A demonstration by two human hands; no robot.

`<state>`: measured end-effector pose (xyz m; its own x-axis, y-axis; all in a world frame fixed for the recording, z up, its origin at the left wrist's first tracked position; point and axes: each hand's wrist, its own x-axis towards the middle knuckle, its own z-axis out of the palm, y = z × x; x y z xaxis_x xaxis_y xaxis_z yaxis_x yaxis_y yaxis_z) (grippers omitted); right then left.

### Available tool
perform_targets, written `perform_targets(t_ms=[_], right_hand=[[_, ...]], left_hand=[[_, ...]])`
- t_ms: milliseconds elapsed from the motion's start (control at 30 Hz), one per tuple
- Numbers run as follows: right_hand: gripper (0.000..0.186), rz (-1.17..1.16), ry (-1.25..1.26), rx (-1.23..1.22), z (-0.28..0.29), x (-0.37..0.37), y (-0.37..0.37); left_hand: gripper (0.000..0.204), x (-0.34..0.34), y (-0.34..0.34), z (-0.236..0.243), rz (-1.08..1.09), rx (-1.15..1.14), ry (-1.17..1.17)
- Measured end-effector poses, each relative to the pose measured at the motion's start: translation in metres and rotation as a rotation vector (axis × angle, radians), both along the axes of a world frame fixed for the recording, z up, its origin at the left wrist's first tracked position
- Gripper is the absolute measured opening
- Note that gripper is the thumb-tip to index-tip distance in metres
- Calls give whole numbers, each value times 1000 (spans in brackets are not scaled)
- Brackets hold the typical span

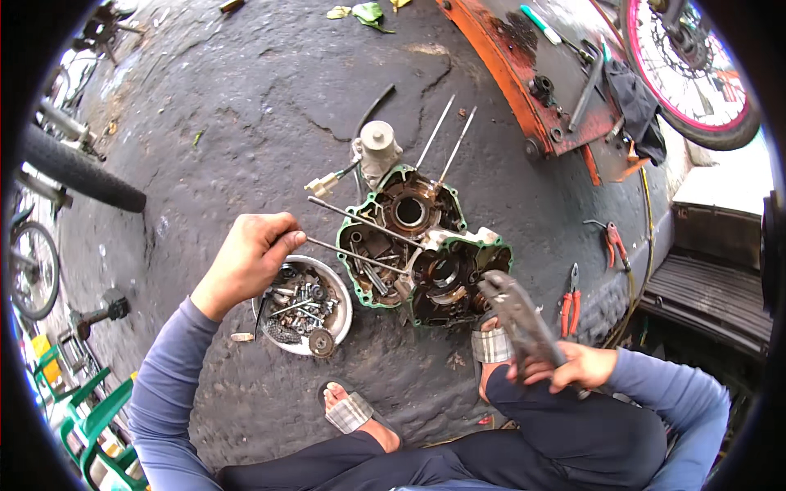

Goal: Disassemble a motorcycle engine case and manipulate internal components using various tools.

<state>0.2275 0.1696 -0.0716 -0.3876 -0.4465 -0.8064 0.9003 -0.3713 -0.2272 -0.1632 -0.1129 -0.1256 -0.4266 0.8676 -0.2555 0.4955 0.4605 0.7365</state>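
Dark navy trousers (565, 430) cover the person's bent legs at the lower edge, and chequered open-toed sandals (352, 412) rest flat on the rough dark-grey ground (237, 147). Just above the knee on that side, the right hand (573, 366) has its fingers wrapped around the handles of a pair of worn grey steel locking pliers (521, 319), whose head points up toward the engine. Thumb and fingertips of the left hand (260, 250) are pinched together on the outer end of a long thin metal rod (352, 254), which slants down to the right into a grey metal engine casing with green gasket edges (442, 243). That casing sits on the ground in the middle, its hollow interior facing up; a second dark slender rod (360, 219) juts out above the first. A silvery cylindrical motor (378, 147) stands at the casing's far end. Beneath the left hand, near the casing, a round pale metal bowl (347, 304) holds loose bolts, gears and a chain. Red-handled pliers (570, 304) lie to the right.
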Motion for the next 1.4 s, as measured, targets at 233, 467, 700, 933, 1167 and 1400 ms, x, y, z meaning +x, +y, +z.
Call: perform_targets(t_ms=[233,467,700,933,1167,1400], right_hand=[[75,-307,295,-173,-90,-63,-170],[56,-211,495,112,-106,-61,-228],[77,761,649,455,-2,-27,-32],[79,712,692,826,8,34,40],[78,-15,604,397,-89,2,11],[72,-97,377,150,-97,-8,15]], left_hand=[[38,7,-4,-8,286,-154,-192],[46,10,6,-12,390,-254,-386],[15,-3,-4,1,-117,99,122],[40,-11,-4,-17,46,-68,-227],[39,5,15,11,420,-379,-487],[41,4,5,9,268,-222,-344]])
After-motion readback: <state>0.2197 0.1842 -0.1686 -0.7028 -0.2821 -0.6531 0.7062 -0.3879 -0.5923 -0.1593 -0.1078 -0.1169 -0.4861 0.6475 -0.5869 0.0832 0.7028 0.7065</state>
